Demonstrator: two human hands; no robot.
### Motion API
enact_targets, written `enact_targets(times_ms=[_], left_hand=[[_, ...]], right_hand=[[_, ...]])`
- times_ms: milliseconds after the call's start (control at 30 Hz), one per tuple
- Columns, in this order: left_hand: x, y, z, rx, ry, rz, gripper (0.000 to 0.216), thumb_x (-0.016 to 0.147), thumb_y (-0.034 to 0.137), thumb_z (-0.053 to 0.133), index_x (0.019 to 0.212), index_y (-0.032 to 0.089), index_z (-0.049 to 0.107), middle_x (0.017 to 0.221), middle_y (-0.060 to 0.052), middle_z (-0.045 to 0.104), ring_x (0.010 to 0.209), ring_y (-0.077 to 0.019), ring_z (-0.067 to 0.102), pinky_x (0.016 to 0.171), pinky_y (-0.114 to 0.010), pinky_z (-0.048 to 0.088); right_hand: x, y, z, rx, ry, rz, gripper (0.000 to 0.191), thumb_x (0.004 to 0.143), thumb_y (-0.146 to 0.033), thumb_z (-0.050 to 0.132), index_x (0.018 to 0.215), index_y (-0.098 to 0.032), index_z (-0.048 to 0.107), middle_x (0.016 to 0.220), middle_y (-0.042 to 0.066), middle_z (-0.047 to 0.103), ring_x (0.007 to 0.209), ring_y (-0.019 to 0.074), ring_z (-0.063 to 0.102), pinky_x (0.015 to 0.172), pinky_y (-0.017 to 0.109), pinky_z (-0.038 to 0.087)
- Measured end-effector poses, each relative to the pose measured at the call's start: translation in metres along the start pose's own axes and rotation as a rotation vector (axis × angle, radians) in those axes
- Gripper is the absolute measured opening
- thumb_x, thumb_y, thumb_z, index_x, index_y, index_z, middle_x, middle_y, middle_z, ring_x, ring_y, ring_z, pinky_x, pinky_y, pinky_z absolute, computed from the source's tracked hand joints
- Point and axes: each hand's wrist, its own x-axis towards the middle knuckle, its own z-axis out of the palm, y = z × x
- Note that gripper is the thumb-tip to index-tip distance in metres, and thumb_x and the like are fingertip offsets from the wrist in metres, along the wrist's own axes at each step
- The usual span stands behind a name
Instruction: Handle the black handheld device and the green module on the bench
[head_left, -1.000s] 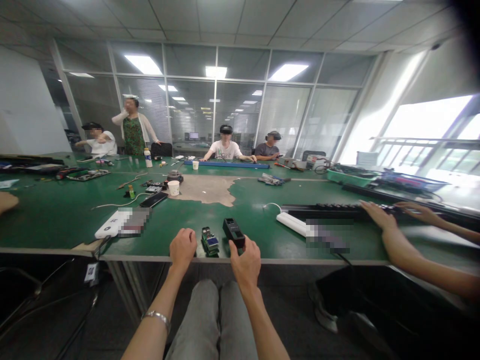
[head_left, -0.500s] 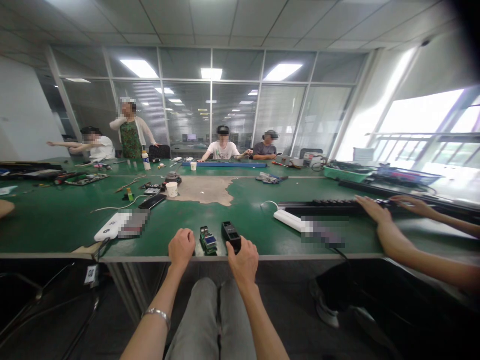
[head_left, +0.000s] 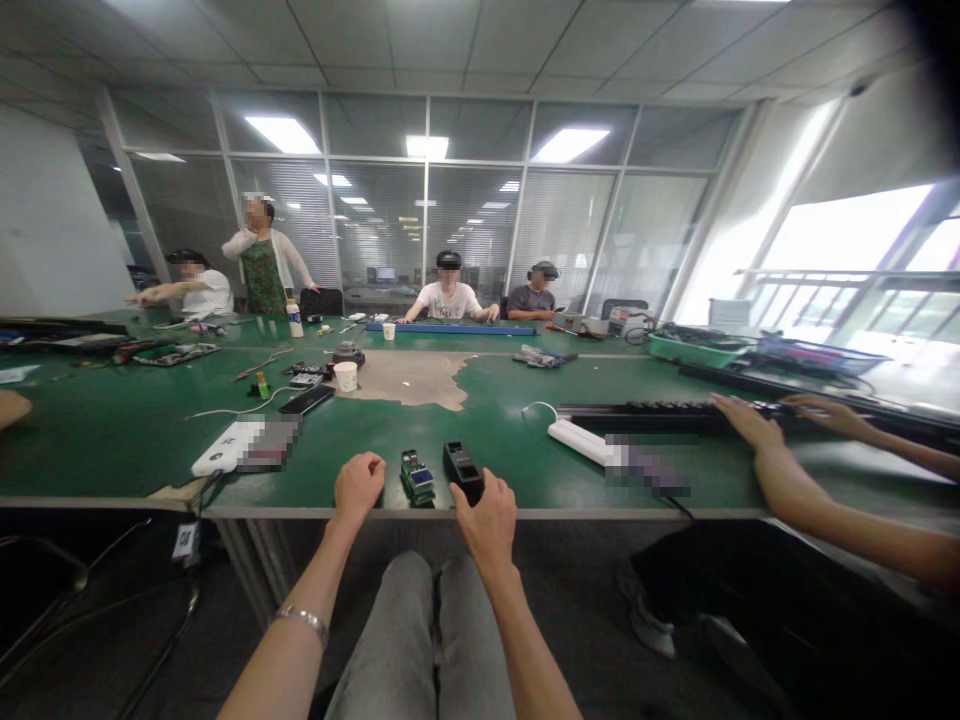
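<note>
The person's left hand (head_left: 358, 487) rests on the near edge of the green table (head_left: 112, 430), fingers curled into a closed fist; whether anything lies inside the fist cannot be told, as only its back shows. A metal bracelet (head_left: 300, 618) sits on that wrist. The right hand (head_left: 489, 518) is closed round the near end of a small black box (head_left: 461, 466); the thumb lies on the box's left side and the fingers on the right, so the lower end of the box is hidden behind the hand and only its top face and far end show. The box stands at the table's near edge, tilted up slightly towards the far side. Between the two hands, just beside the box and apart from both, lies a small green circuit module (head_left: 418, 478) with a bluish part on top; its detail is too small to read.

To the right a white power strip (head_left: 576, 439) runs into a blurred patch that hides its near end; a second white strip (head_left: 222, 455) on the left is half blurred out likewise. A co-worker's hand (head_left: 739, 421) rests on a long black unit (head_left: 645, 410); that person's body is cut off by the frame. A paper cup (head_left: 346, 375) stands further back.
</note>
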Motion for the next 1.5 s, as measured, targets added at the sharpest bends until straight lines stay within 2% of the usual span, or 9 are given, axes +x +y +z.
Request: enact_targets(times_ms=[133, 233, 400, 567, 667, 800, 1267, 1400, 1500], left_hand=[[0.014, -0.013, -0.003, -0.047, -0.094, 0.029, 0.023, 0.085, 0.036, 0.053, 0.086, 0.022, 0.071, 0.088, -0.002, 0.071, 0.082, -0.0144, 0.062, 0.072, -0.022, 0.038], [0.017, -0.02, -0.005, -0.021, -0.164, 0.029, 0.027, 0.086, 0.039, 0.052, 0.078, 0.021, 0.071, 0.08, -0.003, 0.07, 0.076, -0.0145, 0.061, 0.068, -0.022, 0.037], [0.006, -0.02, -0.002, 0.054, 0.038, 0.017, 0.033, 0.091, 0.041, 0.044, 0.081, 0.022, 0.068, 0.083, -0.004, 0.068, 0.078, -0.0152, 0.06, 0.068, -0.023, 0.034], [-0.006, -0.01, -0.002, 0.131, 0.11, 0.015, 0.033, 0.093, 0.04, 0.041, 0.081, 0.021, 0.066, 0.084, -0.004, 0.066, 0.076, -0.0154, 0.058, 0.065, -0.024, 0.032], [-0.011, -0.007, -0.002, 0.153, 0.167, 0.028, 0.035, 0.095, 0.038, 0.038, 0.081, 0.021, 0.065, 0.085, -0.005, 0.064, 0.077, -0.0153, 0.057, 0.066, -0.025, 0.032], [-0.013, -0.006, -0.002, 0.157, 0.176, 0.034, 0.035, 0.096, 0.038, 0.037, 0.082, 0.021, 0.065, 0.085, -0.005, 0.063, 0.078, -0.0152, 0.056, 0.067, -0.025, 0.031], [-0.014, -0.005, -0.003, 0.182, 0.177, 0.033, 0.035, 0.096, 0.038, 0.036, 0.083, 0.021, 0.065, 0.086, -0.005, 0.062, 0.075, -0.0155, 0.055, 0.064, -0.025, 0.029], [-0.015, -0.004, -0.004, 0.177, 0.154, 0.026, 0.037, 0.096, 0.04, 0.036, 0.084, 0.021, 0.065, 0.088, -0.006, 0.062, 0.076, -0.0155, 0.055, 0.064, -0.025, 0.029], [-0.016, -0.003, -0.004, 0.179, 0.149, 0.028, 0.038, 0.096, 0.042, 0.035, 0.085, 0.022, 0.066, 0.089, -0.006, 0.063, 0.076, -0.0156, 0.056, 0.064, -0.025, 0.03]], right_hand=[[0.003, 0.0, -0.001, 0.017, -0.04, 0.014, 0.045, 0.083, -0.047, 0.059, 0.11, -0.011, 0.063, 0.098, 0.015, 0.064, 0.095, 0.0278, 0.055, 0.083, 0.035, 0.038], [0.009, -0.005, -0.008, 0.079, -0.028, 0.032, 0.041, 0.084, -0.048, 0.057, 0.105, -0.013, 0.065, 0.095, 0.014, 0.065, 0.092, 0.0262, 0.056, 0.082, 0.034, 0.039], [0.016, -0.032, -0.025, 0.266, 0.011, 0.019, 0.038, 0.086, -0.05, 0.055, 0.101, -0.017, 0.065, 0.092, 0.009, 0.066, 0.087, 0.0224, 0.057, 0.079, 0.031, 0.04], [0.01, -0.064, -0.022, 0.311, -0.029, -0.008, 0.035, 0.084, -0.048, 0.057, 0.098, -0.017, 0.066, 0.09, 0.009, 0.066, 0.084, 0.0216, 0.057, 0.078, 0.03, 0.04], [0.005, -0.074, -0.015, 0.297, -0.052, -0.009, 0.033, 0.083, -0.047, 0.059, 0.095, -0.017, 0.065, 0.089, 0.009, 0.065, 0.083, 0.0216, 0.057, 0.077, 0.03, 0.04], [0.003, -0.081, -0.012, 0.25, -0.076, -0.02, 0.033, 0.083, -0.046, 0.06, 0.097, -0.017, 0.065, 0.091, 0.009, 0.065, 0.085, 0.0217, 0.057, 0.077, 0.03, 0.04], [-0.015, -0.075, -0.007, 0.118, -0.176, -0.053, 0.033, 0.082, -0.044, 0.064, 0.102, -0.018, 0.062, 0.092, 0.009, 0.064, 0.092, 0.0233, 0.057, 0.08, 0.03, 0.038], [-0.022, -0.068, -0.005, 0.119, -0.17, -0.076, 0.039, 0.079, -0.047, 0.066, 0.104, -0.018, 0.062, 0.096, 0.009, 0.063, 0.094, 0.0233, 0.055, 0.082, 0.03, 0.038], [-0.025, -0.065, -0.002, 0.12, -0.155, -0.097, 0.035, 0.08, -0.046, 0.066, 0.101, -0.018, 0.062, 0.094, 0.008, 0.062, 0.092, 0.0228, 0.055, 0.082, 0.03, 0.037]])
